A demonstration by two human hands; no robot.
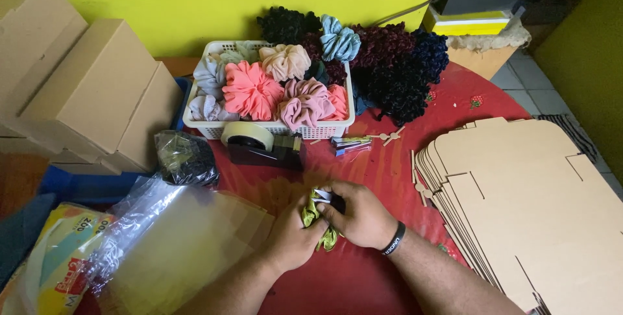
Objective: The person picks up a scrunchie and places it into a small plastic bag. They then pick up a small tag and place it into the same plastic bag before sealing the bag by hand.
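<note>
Both hands, left (pixel 293 237) and right (pixel 363 216), clutch a green scrunchie (pixel 317 219) above the red table (pixel 363 282).

A lime-green scrunchie (pixel 314 219) sits low in the middle of the red table, bunched up between two hands. Its cloth is soft and crumpled into folds; one part shows at the top between the thumbs, and another hangs out below. The left hand (pixel 292 237) grips it from the left, and the right hand (pixel 362 216) covers it from the right. A small white-and-dark tag (pixel 323 195) touches its upper edge.
</note>
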